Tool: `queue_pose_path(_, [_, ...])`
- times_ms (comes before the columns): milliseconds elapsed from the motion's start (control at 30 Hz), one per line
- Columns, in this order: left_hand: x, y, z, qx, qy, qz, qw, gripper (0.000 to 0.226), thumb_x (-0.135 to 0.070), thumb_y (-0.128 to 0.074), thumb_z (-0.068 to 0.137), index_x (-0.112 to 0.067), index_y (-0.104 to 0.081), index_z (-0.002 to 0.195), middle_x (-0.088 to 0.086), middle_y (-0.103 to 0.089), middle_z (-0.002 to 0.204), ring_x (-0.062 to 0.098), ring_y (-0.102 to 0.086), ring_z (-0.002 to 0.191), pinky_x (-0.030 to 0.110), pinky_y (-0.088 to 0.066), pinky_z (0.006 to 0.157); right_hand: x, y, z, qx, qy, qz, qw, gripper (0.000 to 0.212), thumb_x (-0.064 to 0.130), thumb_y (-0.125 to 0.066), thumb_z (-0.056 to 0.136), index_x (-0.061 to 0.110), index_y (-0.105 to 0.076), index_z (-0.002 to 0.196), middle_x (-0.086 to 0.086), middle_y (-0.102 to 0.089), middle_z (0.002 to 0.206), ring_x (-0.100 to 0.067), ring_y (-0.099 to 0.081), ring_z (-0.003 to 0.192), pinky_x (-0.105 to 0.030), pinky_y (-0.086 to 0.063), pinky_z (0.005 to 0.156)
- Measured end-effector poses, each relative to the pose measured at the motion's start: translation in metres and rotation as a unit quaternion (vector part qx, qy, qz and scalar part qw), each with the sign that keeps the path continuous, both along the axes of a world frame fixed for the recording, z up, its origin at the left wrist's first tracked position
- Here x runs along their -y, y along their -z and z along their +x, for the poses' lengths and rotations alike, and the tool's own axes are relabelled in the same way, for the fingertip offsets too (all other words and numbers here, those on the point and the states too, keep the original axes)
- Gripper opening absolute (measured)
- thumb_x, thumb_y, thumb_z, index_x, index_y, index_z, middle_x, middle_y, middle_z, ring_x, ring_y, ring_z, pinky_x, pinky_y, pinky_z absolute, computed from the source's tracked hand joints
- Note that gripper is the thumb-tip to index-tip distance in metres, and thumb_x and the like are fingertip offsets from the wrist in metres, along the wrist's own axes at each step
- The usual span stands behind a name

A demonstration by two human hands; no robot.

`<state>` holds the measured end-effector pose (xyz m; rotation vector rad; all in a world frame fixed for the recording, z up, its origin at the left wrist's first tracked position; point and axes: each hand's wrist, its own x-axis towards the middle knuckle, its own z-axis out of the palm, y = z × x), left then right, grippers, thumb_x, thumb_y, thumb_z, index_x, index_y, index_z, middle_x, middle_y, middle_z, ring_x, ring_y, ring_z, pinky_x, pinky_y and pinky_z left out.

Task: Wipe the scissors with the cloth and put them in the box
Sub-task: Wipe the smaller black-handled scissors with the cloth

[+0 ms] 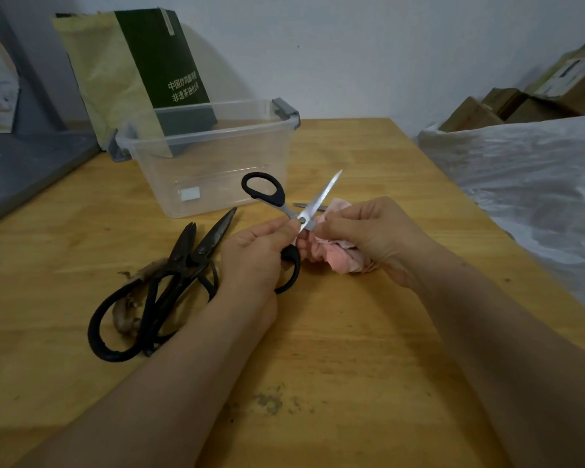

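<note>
Firstly, near the left edge of the wooden table [352,332]: two pairs of old dark iron scissors [183,258], lying flat, one overlapping the other, tips toward the far edge. Behind them, by the far left corner, a clear plastic box [217,184] with grey latches, upright and open at the top. Behind the box, a green and yellow bag [132,72] standing against the wall.

Around the middle of the table, lifted above the wood in front of the box, the black-handled steel scissors [318,199], opened wide: one handle loop up toward the box, the other loop low beside the palm of the left hand [254,255], one bright blade pointing up and away. Thumb and fingers of this hand curled, pinching the scissors just beside the pivot. Second blade hidden.

Just right of the pivot and touching it, the crumpled pink cloth [338,256], grasped in the curled fingers of the right hand [379,234]. Behind the cloth, flat on the table, a thin grey blade tip [301,205].

Beyond the right edge, a wrinkled white plastic sheet [520,177] and brown cardboard boxes [507,106].
</note>
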<state>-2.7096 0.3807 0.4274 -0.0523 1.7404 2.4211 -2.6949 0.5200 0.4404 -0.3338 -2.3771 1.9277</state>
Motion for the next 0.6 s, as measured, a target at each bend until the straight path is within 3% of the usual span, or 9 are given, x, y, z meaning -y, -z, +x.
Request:
queue_pose_path(100, [0.003, 0.001, -0.003, 0.007, -0.016, 0.012, 1.000, 0.008, -0.005, -0.066, 0.083, -0.009, -0.069, 0.077, 0.005, -0.066, 0.064, 0.012, -0.058, 0.057, 0.026, -0.052, 0.065, -0.004, 0.001, 0.002, 0.007, 0.008, 0.042, 0.999, 0.008, 0.018, -0.076, 0.075, 0.010, -0.076, 0.073, -0.004, -0.069, 0.063, -0.008, -0.060, 0.058, -0.019, -0.047, 0.057])
queue_pose_path(167, [0.004, 0.001, -0.002, 0.002, -0.001, 0.012, 1.000, 0.010, -0.004, -0.066, 0.083, -0.009, -0.069, 0.075, 0.003, -0.066, 0.060, 0.010, -0.058, 0.053, 0.022, -0.052, 0.058, -0.004, 0.002, 0.002, -0.004, -0.005, 0.023, 1.000, 0.010, 0.017, -0.076, 0.077, 0.007, -0.076, 0.078, -0.009, -0.072, 0.073, -0.012, -0.063, 0.065, -0.022, -0.051, 0.062])
queue_pose_path(267, [0.003, 0.000, 0.002, 0.000, 0.022, -0.006, 1.000, 0.010, -0.004, -0.067, 0.082, -0.012, -0.069, 0.077, 0.001, -0.067, 0.057, 0.008, -0.061, 0.050, 0.017, -0.052, 0.051, 0.001, 0.003, 0.001, -0.027, -0.017, -0.004, 0.999, 0.010, 0.014, -0.073, 0.079, 0.004, -0.074, 0.080, -0.008, -0.073, 0.072, -0.014, -0.066, 0.063, -0.021, -0.052, 0.057])
queue_pose_path(333, [0.001, 0.000, 0.000, 0.009, 0.018, -0.001, 1.000, 0.005, -0.003, -0.066, 0.082, -0.006, -0.070, 0.083, 0.003, -0.067, 0.058, 0.009, -0.061, 0.050, 0.018, -0.051, 0.050, 0.001, 0.004, 0.000, -0.024, -0.013, 0.001, 1.000, 0.012, 0.017, -0.075, 0.078, 0.005, -0.075, 0.078, -0.015, -0.073, 0.079, -0.026, -0.068, 0.073, -0.035, -0.057, 0.071])
queue_pose_path(400, [0.002, 0.001, -0.004, 0.025, 0.008, 0.025, 0.999, 0.014, -0.003, -0.065, 0.083, 0.003, -0.068, 0.096, 0.007, -0.065, 0.062, 0.013, -0.059, 0.053, 0.023, -0.051, 0.054, -0.002, 0.003, 0.000, -0.014, -0.013, 0.012, 1.000, 0.014, 0.019, -0.077, 0.075, 0.005, -0.076, 0.077, -0.020, -0.072, 0.084, -0.032, -0.066, 0.081, -0.045, -0.053, 0.083])
queue_pose_path(500, [0.005, 0.004, -0.012, 0.027, -0.013, 0.034, 0.999, 0.014, -0.004, -0.064, 0.084, 0.002, -0.068, 0.096, 0.007, -0.065, 0.065, 0.014, -0.057, 0.055, 0.026, -0.049, 0.063, -0.005, 0.003, 0.003, -0.006, -0.015, 0.014, 1.000, 0.009, 0.017, -0.078, 0.073, 0.008, -0.077, 0.073, -0.014, -0.073, 0.077, -0.021, -0.067, 0.073, -0.034, -0.053, 0.078])
queue_pose_path(600, [0.004, 0.004, -0.007, 0.008, 0.019, 0.013, 1.000, 0.012, -0.005, -0.064, 0.084, 0.000, -0.069, 0.094, 0.006, -0.066, 0.065, 0.011, -0.059, 0.056, 0.023, -0.051, 0.059, 0.000, 0.004, 0.002, -0.025, -0.009, 0.001, 1.000, 0.013, 0.013, -0.075, 0.077, 0.000, -0.074, 0.079, -0.021, -0.072, 0.083, -0.024, -0.065, 0.075, -0.035, -0.052, 0.079])
